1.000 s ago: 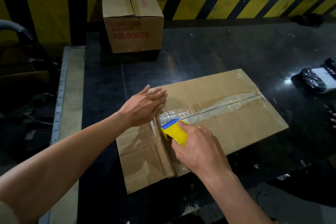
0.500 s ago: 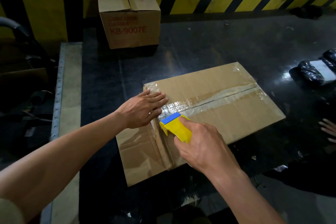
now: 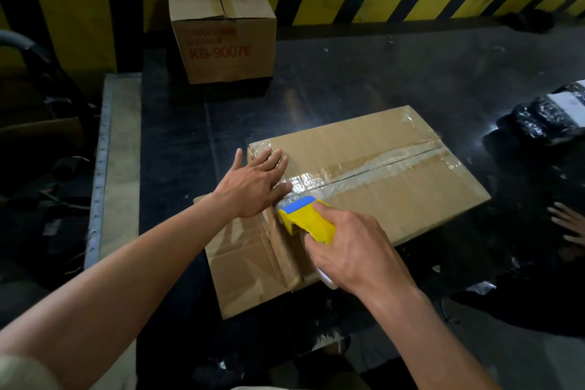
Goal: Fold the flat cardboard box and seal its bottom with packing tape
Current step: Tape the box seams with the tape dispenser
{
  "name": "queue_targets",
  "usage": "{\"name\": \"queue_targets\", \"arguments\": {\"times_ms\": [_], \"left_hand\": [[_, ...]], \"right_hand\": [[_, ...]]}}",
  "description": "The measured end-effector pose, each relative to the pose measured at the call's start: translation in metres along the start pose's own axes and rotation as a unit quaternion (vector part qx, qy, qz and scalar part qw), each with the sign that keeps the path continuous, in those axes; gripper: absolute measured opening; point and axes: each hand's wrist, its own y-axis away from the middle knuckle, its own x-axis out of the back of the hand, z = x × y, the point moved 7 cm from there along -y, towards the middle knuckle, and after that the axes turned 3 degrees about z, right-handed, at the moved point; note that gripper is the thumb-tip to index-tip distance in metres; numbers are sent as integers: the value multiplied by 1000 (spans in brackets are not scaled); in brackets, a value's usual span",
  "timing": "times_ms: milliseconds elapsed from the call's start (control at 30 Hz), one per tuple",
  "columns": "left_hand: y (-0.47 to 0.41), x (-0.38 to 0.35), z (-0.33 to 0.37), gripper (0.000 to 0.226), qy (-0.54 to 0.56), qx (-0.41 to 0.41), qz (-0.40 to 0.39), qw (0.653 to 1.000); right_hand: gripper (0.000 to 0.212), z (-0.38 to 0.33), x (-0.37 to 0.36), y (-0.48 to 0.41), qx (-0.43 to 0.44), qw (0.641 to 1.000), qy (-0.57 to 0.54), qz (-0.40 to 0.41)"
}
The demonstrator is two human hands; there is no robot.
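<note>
Seam taping: left hand [image 3: 253, 187] flat on the cardboard box [image 3: 395, 209], right hand [image 3: 354, 250] on the tape dispenser [image 3: 305, 222].
The box lies seam face up on the dark table [image 3: 348, 89], toward its near edge. Clear packing tape [image 3: 364, 169] runs along the centre seam. My left hand rests with fingers straight and spread on the box's left end, just beside the seam. My right hand grips the yellow dispenser, whose blue-edged head touches the tape there. A printed carton [image 3: 221, 28] stands at the far left corner.
</note>
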Motion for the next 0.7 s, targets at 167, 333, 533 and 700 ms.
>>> {"name": "queue_targets", "arguments": {"times_ms": [167, 333, 533, 700], "left_hand": [[1, 1, 2, 72, -5, 9, -1, 1000], [1, 4, 15, 81, -2, 36, 4, 999], [3, -8, 15, 94, 56, 57, -25, 997], [4, -8, 14, 90, 90, 64, -28, 993]], "right_hand": [[57, 7, 8, 27, 1, 1000, 7, 1], [63, 14, -8, 34, -12, 1000, 24, -1], [61, 14, -4, 34, -11, 1000, 3, 8], [56, 11, 13, 35, -24, 999, -36, 21]]}}
